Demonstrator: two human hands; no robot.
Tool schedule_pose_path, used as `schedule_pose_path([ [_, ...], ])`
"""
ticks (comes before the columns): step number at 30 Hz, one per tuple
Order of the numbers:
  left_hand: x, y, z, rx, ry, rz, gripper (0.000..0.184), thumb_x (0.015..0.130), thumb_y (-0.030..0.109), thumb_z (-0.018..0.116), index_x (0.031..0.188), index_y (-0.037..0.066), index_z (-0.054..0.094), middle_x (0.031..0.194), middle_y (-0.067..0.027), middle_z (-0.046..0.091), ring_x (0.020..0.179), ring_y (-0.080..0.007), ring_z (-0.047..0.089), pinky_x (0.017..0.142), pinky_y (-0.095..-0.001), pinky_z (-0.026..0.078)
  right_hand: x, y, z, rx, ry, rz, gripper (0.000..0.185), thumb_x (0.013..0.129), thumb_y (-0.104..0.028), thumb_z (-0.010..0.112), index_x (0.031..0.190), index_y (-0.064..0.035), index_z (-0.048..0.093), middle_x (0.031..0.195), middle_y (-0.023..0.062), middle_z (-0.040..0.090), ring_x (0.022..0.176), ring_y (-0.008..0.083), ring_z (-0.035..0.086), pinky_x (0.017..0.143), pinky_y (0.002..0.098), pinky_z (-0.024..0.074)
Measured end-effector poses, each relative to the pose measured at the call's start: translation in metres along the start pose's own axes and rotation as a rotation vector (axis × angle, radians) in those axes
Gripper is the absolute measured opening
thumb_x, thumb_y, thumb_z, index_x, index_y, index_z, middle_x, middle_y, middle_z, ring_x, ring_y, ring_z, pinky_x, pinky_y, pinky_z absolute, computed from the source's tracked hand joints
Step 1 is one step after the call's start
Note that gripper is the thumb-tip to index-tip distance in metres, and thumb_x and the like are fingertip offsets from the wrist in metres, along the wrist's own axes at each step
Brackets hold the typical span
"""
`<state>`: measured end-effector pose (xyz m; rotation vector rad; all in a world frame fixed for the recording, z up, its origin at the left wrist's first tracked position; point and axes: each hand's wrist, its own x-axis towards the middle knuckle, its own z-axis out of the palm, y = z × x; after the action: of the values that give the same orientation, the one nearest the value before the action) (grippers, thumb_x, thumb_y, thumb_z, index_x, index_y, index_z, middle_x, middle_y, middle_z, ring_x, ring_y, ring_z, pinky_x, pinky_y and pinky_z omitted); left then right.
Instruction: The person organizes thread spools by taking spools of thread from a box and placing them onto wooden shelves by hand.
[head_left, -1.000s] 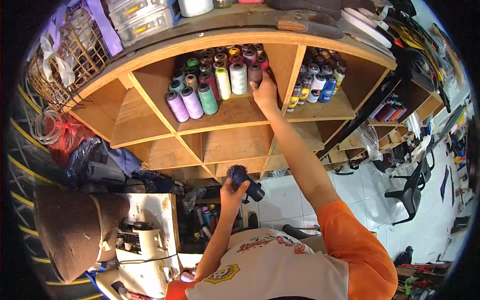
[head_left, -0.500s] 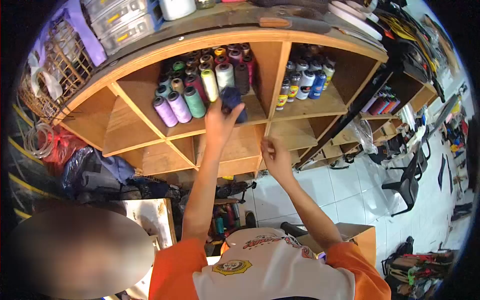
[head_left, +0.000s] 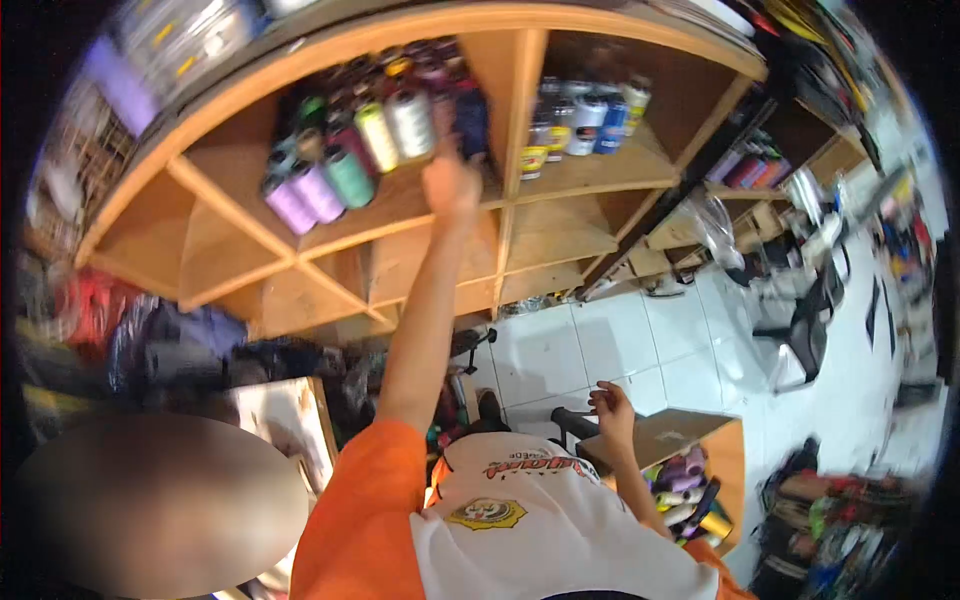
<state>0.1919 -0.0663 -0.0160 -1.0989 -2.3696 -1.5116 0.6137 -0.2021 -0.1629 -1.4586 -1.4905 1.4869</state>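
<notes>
My left hand reaches into the upper shelf compartment, its fingers around a dark navy spool of thread; motion blurs the grip. Left of it stand a white spool, a yellow spool, a green spool and lilac spools, with several darker ones behind. Lower down on the right, my right hand holds nothing and its fingers are slightly apart. It hovers near a cardboard box with several loose thread spools inside.
The wooden shelf spans the front, with spray cans in the compartment to the right. A black chair stands on the white tiled floor. Bundled materials lie at lower right, and a person's blurred head fills the lower left.
My left hand has moved the navy spool up and deeper into the compartment, right of the white spool. My right hand has dropped from the shelf toward the box. The view has shifted.
</notes>
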Motion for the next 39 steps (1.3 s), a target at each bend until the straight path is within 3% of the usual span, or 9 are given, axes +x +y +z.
schedule_pose_path([
  [4,-0.010,0.011,-0.009,0.081,-0.016,-0.096,0.027,0.079,0.009,0.062,0.099,-0.006,0.055,0.077,-0.0260,0.063,0.069,-0.0415,0.063,0.062,-0.0500,0.052,0.006,-0.013,0.026,-0.077,-0.203,-0.036,0.024,0.091,-0.006,0.054,0.114,-0.0018,0.056,0.091,0.0099,0.065,0.079,0.0157,0.063,0.071,0.0280,0.0508],
  [8,-0.032,0.009,-0.008,-0.095,0.075,-0.070,0.030,0.077,0.013,0.067,0.099,-0.003,0.055,0.094,-0.0255,0.061,0.088,-0.0413,0.060,0.076,-0.0478,0.051,0.019,-0.043,0.060,-0.194,-0.411,-0.098,0.024,0.092,-0.010,0.054,0.114,0.0000,0.057,0.092,0.0100,0.066,0.080,0.0164,0.064,0.069,0.0280,0.0512],
  [11,-0.078,0.010,-0.023,-0.091,0.228,0.193,0.025,0.081,0.016,0.061,0.098,-0.001,0.057,0.087,-0.0203,0.063,0.077,-0.0368,0.063,0.069,-0.0453,0.053,0.041,-0.037,0.067,-0.310,-0.555,-0.122,0.024,0.092,-0.010,0.055,0.112,0.0023,0.058,0.091,0.0110,0.066,0.080,0.0172,0.064,0.066,0.0284,0.0518],
  [19,-0.192,-0.002,-0.040,-0.215,-0.339,-0.074,0.021,0.082,0.031,0.062,0.092,0.013,0.066,0.073,-0.0166,0.064,0.075,-0.0315,0.065,0.067,-0.0447,0.052,0.135,0.010,0.038,-0.604,-0.900,0.079,0.025,0.091,-0.010,0.053,0.113,0.0020,0.057,0.091,0.0128,0.066,0.079,0.0189,0.065,0.064,0.0293,0.0524],
  [24,-0.230,-0.051,-0.039,0.091,-0.678,-0.388,0.029,0.076,0.033,0.065,0.088,0.006,0.070,0.083,-0.0170,0.068,0.082,-0.0363,0.064,0.073,-0.0447,0.052,0.258,0.036,0.037,-0.963,-1.097,0.148,0.032,0.085,-0.013,0.058,0.113,0.0027,0.058,0.088,0.0121,0.065,0.074,0.0200,0.064,0.063,0.0315,0.0514],
  [26,-0.249,-0.057,-0.051,0.021,-0.488,-0.529,0.039,0.080,0.033,0.064,0.104,0.003,0.064,0.096,-0.0186,0.066,0.091,-0.0351,0.063,0.076,-0.0441,0.051,0.293,0.018,0.054,-1.102,-1.147,0.120,0.030,0.086,-0.013,0.057,0.112,0.0021,0.058,0.089,0.0118,0.065,0.075,0.0202,0.064,0.063,0.0315,0.0512],
  [34,-0.347,-0.016,-0.128,-0.083,0.520,-0.907,0.020,0.081,0.017,0.063,0.098,0.005,0.065,0.078,-0.0138,0.068,0.071,-0.0232,0.067,0.063,-0.0339,0.052,0.349,-0.013,0.154,-1.142,-1.479,-0.033,0.026,0.083,-0.015,0.057,0.103,0.0013,0.060,0.081,0.0078,0.063,0.067,0.0158,0.059,0.056,0.0286,0.0464],
  [38,-0.428,0.004,-0.186,0.313,1.014,-1.004,0.025,0.079,0.020,0.067,0.099,0.004,0.064,0.079,-0.0122,0.064,0.069,-0.0250,0.064,0.064,-0.0342,0.051,0.263,-0.007,0.242,-1.081,-1.855,-0.242,0.028,0.089,-0.020,0.057,0.110,-0.0026,0.059,0.081,0.0051,0.064,0.068,0.0123,0.060,0.054,0.0265,0.0469],
  [39,-0.442,0.016,-0.204,0.616,0.900,-1.053,0.032,0.077,0.022,0.069,0.103,0.005,0.062,0.089,-0.0124,0.062,0.081,-0.0263,0.062,0.070,-0.0370,0.050,0.231,-0.008,0.260,-1.039,-1.937,-0.267,0.027,0.089,-0.019,0.058,0.110,-0.0024,0.059,0.081,0.0046,0.063,0.069,0.0114,0.060,0.054,0.0252,0.0464],
])
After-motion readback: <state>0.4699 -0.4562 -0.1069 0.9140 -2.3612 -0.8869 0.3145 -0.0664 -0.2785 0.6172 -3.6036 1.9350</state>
